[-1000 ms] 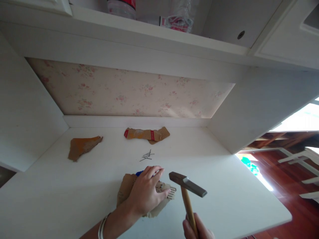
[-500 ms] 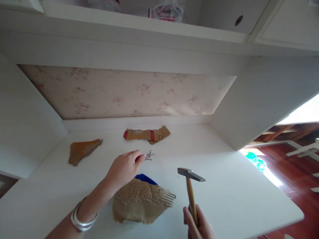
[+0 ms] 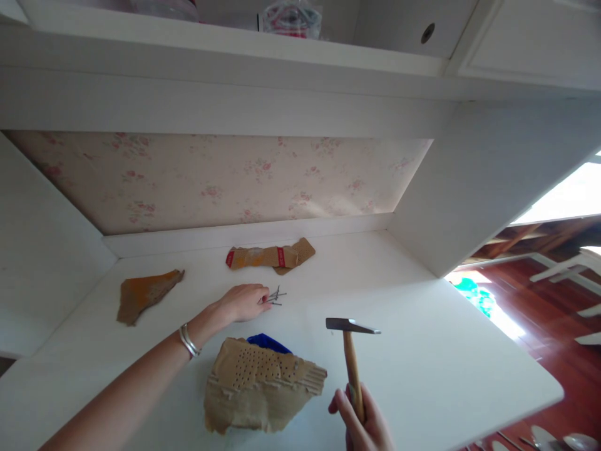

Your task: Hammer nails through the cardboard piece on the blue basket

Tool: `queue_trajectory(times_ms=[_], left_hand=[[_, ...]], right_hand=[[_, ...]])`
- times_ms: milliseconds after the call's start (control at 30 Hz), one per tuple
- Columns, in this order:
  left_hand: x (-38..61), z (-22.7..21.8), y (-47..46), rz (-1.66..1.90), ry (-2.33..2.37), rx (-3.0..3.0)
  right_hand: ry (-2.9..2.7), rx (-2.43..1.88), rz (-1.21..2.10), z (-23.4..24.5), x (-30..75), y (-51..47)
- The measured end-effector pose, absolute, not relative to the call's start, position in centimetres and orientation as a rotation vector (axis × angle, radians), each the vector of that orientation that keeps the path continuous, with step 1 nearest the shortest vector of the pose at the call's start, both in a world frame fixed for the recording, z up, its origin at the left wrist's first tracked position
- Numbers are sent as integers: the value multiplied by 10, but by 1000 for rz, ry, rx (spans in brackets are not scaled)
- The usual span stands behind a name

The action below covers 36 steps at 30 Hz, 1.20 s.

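Note:
My left hand [image 3: 246,302], with silver bangles on its wrist, reaches over the white tabletop. Its thumb and fingers are pinched at the near side of a small pile of nails [image 3: 277,295], and a thin nail shank shows at the fingertips. In my right hand [image 3: 364,416] is a hammer [image 3: 353,363], gripped round its wooden handle with the metal head up. Between the hands lies a torn piece of cardboard [image 3: 256,394] with rows of punched holes. Something blue [image 3: 269,342] sticks out from under its far edge.
Another cardboard scrap [image 3: 145,293] lies at the left, and cardboard strips with red bands [image 3: 263,257] lie near the back wall. White side panels and an overhead shelf [image 3: 225,59] enclose the table [image 3: 422,351]. Its rounded edge is at the right, above a reddish floor.
My left hand has stretched a little farther forward, bringing its fingers closer in among the nails. The view has shifted slightly. My right hand still holds the hammer upright.

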<state>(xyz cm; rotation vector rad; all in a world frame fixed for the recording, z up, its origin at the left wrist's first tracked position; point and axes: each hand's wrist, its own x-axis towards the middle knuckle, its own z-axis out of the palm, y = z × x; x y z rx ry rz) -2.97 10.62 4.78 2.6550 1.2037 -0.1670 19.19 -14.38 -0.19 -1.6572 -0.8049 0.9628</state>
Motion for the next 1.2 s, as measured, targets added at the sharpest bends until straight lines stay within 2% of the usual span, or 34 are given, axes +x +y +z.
queue_trajectory(times_ms=[267,500,800,933,1033,1200], left_hand=[[-32,19,98,-223,1082,2799],[-41,15,97,-9,1041,2865],[-92,49,97,551,1362,2618],[-89,76,65,797,1342,2248],[-78,102,34,870,1370,1910],[-62,131,0,946,1324,1713]], right_hand=[[-832,-1539,1011,2,182,-137],[-671,-1342,1093,15,160,-126],[-491,-1351,1228,38,169,-135],[-429,-1315,1214,42,173,-143],[-388,-1251,1126,44,175,-148],[-378,-1291,1144,49,182,-147]])
